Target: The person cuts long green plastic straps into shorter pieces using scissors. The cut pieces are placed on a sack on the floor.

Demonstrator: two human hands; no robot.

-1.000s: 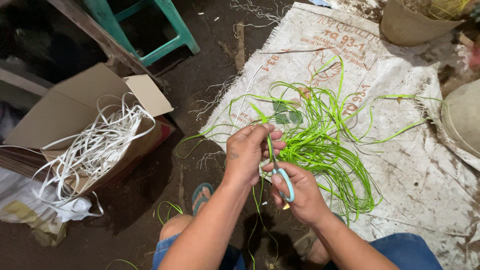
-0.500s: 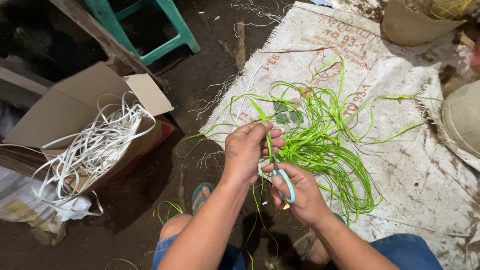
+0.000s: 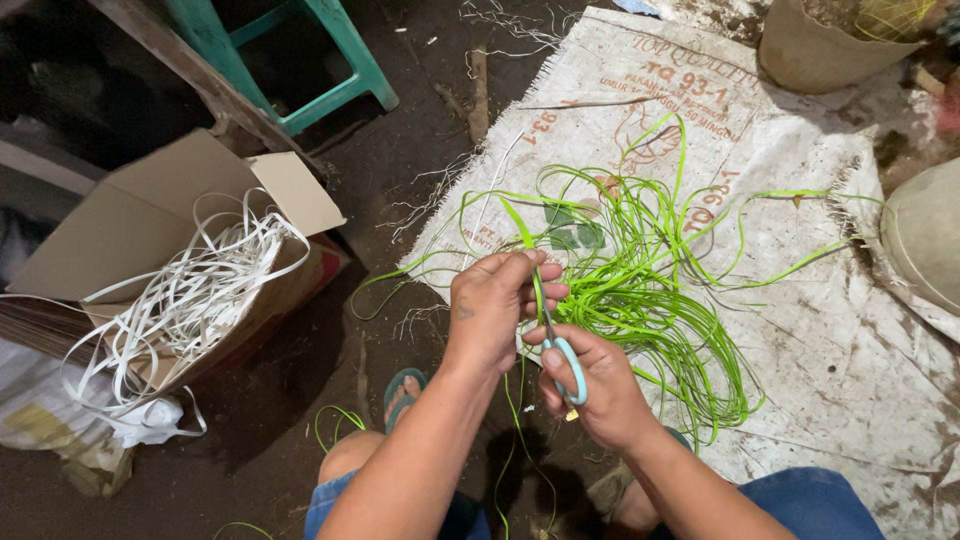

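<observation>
A sack (image 3: pixel 800 330) is lying across the right of the frame, a box (image 3: pixel 150 230) of white strips (image 3: pixel 190 300) sitting at left. Green strips (image 3: pixel 640 300) are sprawling at centre. The left hand (image 3: pixel 495 305) is pinching one strip; the right hand (image 3: pixel 590 390) is gripping scissors (image 3: pixel 565 360).

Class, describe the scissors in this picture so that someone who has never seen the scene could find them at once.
Start at the pale woven sack spread on the dark floor, with its tangle of bright green strips. At its near edge two hands meet; the right hand holds the scissors. Their light blue loop handles are the only blue among the green strips.
</observation>
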